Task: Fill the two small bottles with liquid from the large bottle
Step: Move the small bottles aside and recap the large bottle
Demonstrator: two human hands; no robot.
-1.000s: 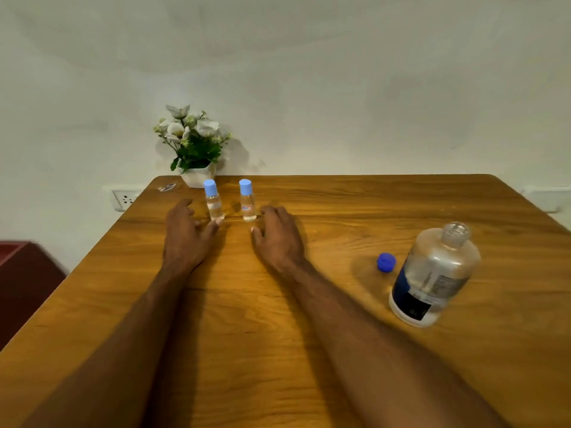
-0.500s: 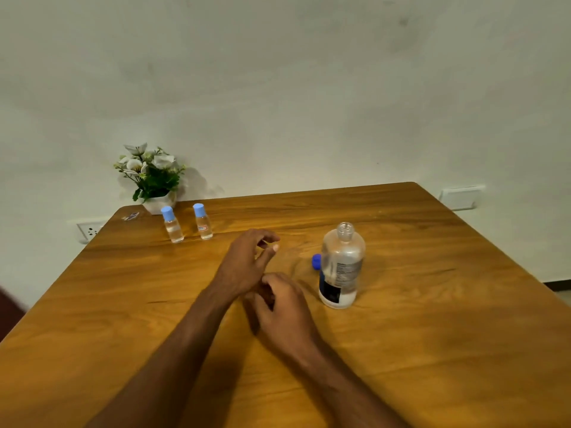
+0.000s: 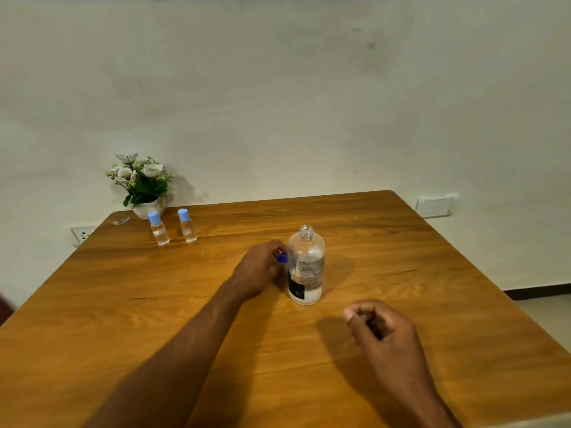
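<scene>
A: Where does the view look from?
B: A single head-worn wide-angle camera, above the near edge of the tabletop [image 3: 401, 242], facing forward and slightly down toward the wall [image 3: 278, 88].

A: How close is it?
B: Both forearms enter from the bottom edge; the far tabletop edge lies mid-frame. No second view shares the scene.

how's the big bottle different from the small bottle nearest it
The large bottle is uncapped, its neck open; the small bottle wears a light blue cap. The large bottle is far taller and wider. It stands mid-table beside the left hand; the small bottle stands near the far edge. Both are clear and upright.
</scene>
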